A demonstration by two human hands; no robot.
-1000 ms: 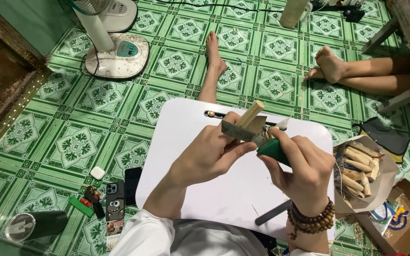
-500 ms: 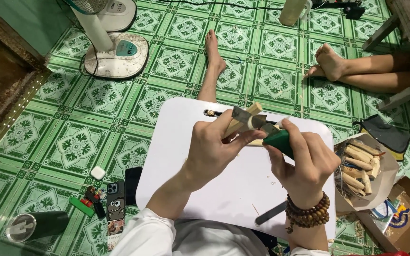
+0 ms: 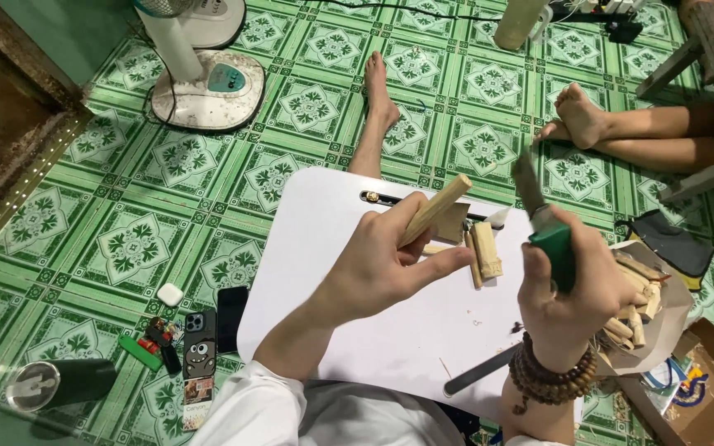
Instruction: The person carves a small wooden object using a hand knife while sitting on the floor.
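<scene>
My left hand (image 3: 386,260) grips a pale split stick of wood (image 3: 435,208), held slanting up to the right above a white lap table (image 3: 332,272). My right hand (image 3: 568,285), with a bead bracelet on the wrist, is closed on the green handle of a knife (image 3: 539,223) whose blade points up and away from the stick. The two hands are apart. Split pieces of wood (image 3: 483,250) lie on the table between them, along with a few small chips.
A paper bag with several wood sticks (image 3: 634,301) lies right of the table, a cardboard box (image 3: 704,388) beyond it. Phones (image 3: 212,326), a lighter and a dark tumbler (image 3: 59,384) are on the tiled floor at left. A fan base (image 3: 208,78) stands far left. Another person's feet (image 3: 580,116) rest far right.
The knife was pressed into the wood with both hands together. Now the hands have separated, the knife is lifted to the right, and split pieces lie on the table.
</scene>
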